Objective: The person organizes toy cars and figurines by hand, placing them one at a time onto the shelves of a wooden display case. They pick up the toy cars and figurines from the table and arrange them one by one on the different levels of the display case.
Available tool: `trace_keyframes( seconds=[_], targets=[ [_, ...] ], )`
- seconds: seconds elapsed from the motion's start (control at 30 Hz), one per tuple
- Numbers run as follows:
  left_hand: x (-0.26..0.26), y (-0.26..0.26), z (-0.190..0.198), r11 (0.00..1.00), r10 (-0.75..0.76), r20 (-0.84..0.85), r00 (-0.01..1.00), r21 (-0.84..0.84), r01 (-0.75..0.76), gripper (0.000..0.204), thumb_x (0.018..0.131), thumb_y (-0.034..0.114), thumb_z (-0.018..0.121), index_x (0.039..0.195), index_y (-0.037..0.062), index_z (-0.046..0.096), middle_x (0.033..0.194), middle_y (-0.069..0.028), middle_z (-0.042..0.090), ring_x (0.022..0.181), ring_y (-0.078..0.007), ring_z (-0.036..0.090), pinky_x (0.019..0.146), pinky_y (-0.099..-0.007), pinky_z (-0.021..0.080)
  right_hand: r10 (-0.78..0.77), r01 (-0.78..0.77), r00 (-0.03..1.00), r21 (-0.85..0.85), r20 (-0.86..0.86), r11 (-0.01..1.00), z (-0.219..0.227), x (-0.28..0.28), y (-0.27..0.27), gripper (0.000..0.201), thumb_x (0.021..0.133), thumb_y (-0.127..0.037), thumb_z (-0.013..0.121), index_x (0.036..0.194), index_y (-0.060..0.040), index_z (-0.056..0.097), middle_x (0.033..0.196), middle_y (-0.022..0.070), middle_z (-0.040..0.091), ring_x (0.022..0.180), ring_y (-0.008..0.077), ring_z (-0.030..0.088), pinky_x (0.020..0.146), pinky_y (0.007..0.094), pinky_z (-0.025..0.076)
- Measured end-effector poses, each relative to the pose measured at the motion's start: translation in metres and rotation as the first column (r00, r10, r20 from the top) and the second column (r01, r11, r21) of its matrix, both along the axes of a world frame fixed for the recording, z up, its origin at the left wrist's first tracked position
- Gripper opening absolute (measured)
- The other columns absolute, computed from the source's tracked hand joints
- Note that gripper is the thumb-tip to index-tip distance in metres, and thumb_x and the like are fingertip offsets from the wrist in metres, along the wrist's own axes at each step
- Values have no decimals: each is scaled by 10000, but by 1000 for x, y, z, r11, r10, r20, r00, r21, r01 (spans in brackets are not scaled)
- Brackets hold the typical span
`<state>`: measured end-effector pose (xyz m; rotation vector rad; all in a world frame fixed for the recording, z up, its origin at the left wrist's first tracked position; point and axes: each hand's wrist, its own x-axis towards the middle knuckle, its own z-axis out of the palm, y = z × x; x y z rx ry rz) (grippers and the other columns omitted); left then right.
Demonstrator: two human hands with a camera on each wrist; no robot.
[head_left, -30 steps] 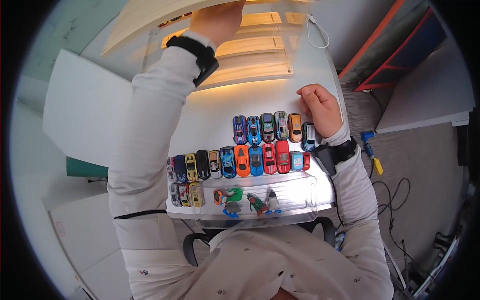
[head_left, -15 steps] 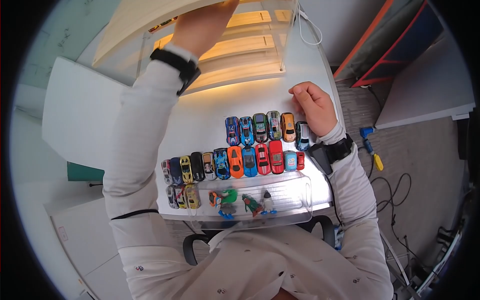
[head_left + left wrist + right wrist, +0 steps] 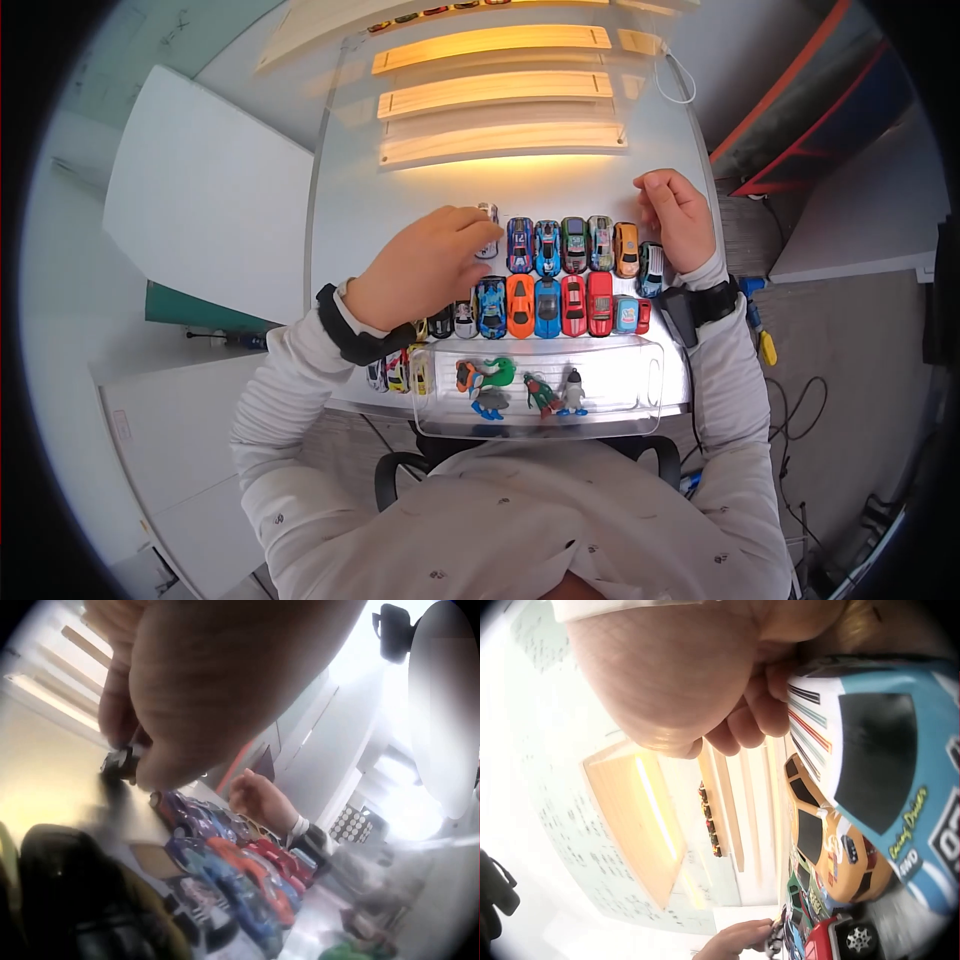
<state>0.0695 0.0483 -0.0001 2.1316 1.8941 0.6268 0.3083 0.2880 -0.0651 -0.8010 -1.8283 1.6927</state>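
My left hand [image 3: 425, 265] pinches a small silver toy car [image 3: 487, 232] between thumb and fingers, at the left end of the upper row of toy cars [image 3: 547, 248]. In the left wrist view that car shows only as a dark, blurred bit under the fingertips. My right hand [image 3: 676, 222] lies idle at the right end of the rows, its fingers loosely curled with nothing in them. Close beside it is a blue and white toy car [image 3: 877, 750] with stripes. A longer row of cars, including an orange car [image 3: 520, 306], runs below, partly covered by my left hand.
A clear plastic tray [image 3: 640, 415] with several small animal figures sits at the table's near edge. Behind the cars stands a lit display case with wooden shelves [image 3: 500, 92]; small cars line an upper shelf. A white cable [image 3: 690, 85] hangs at its right side.
My left hand has come down from inside the display case to the upper row, now with a silver car in its fingers. The right hand stays beside the cars. The head view has shifted.
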Motion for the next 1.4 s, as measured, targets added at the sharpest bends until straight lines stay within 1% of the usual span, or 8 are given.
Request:
trace_keyframes(
  seconds=[0.2, 0.4, 0.5, 0.9, 1.0, 1.13, 1.23, 1.4],
  targets=[
    [-13, -1, -2, 991, 107, 149, 983, -94, -94, 397, 861, 50, 744, 1236, 60, 614, 1142, -125, 625, 956, -274, 656, 846, -360, 547, -13, 13, 1000, 17, -1, 1000, -1, -1, -1, 254, 1065, -264, 568, 1061, -33, 675, 821, -36, 585, 689, 30, 510, 608, 199, 412],
    [-17, 3, -11, 966, 121, 329, 936, -256, -35, 390, 868, 38, 718, 1230, 42, 574, 1066, -141, 577, 916, -281, 625, 835, -372, 531, -15, 15, 1000, 20, 2, 1000, -1, 0, -1, 259, 1066, -268, 567, 1061, -33, 674, 814, -39, 583, 686, 27, 506, 606, 197, 407],
    [-17, 6, -14, 973, 100, 304, 947, -229, -29, 425, 871, 30, 744, 1264, 64, 586, 1043, -100, 598, 907, -214, 643, 831, -339, 543, -9, 9, 1000, 27, -3, 1000, 1, -1, -2, 258, 1067, -268, 567, 1059, -33, 674, 809, -42, 579, 686, 26, 501, 603, 196, 399],
    [-16, 12, -4, 965, 140, 294, 946, -253, -64, 416, 882, 50, 740, 1270, 66, 589, 1063, -102, 604, 909, -205, 639, 824, -335, 541, -5, 5, 1000, 10, -12, 1000, 1, -2, -2, 253, 1066, -263, 571, 1052, -32, 671, 795, -48, 564, 680, 26, 482, 608, 196, 393],
    [-26, 27, 1, 978, 156, 227, 961, -172, -118, 379, 897, 92, 733, 1252, 59, 606, 1099, -117, 630, 930, -226, 650, 828, -354, 543, 3, -3, 1000, 5, -22, 1000, 2, -1, -2, 250, 1066, -257, 570, 1051, -28, 670, 794, -47, 564, 680, 26, 481, 611, 196, 394],
    [-55, 76, 3, 961, 91, -128, 988, 271, -54, 354, 891, 161, 734, 1215, 56, 635, 1127, -149, 652, 990, -305, 656, 830, -396, 545, 5, -5, 1000, 6, -25, 1000, 0, -1, -2, 239, 1062, -245, 573, 1049, -27, 672, 788, -43, 566, 681, 31, 483, 615, 201, 400],
    [-66, 128, 26, 813, 304, -439, 845, 582, 10, 332, 861, 148, 722, 1175, 70, 649, 1048, -136, 676, 940, -323, 668, 799, -403, 551, 7, -6, 1000, 22, -24, 1000, 0, -1, -1, 231, 1058, -238, 579, 1044, -29, 676, 787, -40, 571, 685, 35, 490, 621, 206, 408],
    [-99, 195, 25, 818, 430, -440, 789, 559, -134, 313, 938, 117, 538, 1211, 6, 643, 1197, -223, 674, 1159, -402, 623, 1003, -495, 485, 12, -13, 1000, -11, -18, 1000, 0, 0, 1, 221, 1049, -231, 590, 1041, -31, 683, 800, -34, 595, 700, 39, 516, 645, 206, 434]
  ],
)
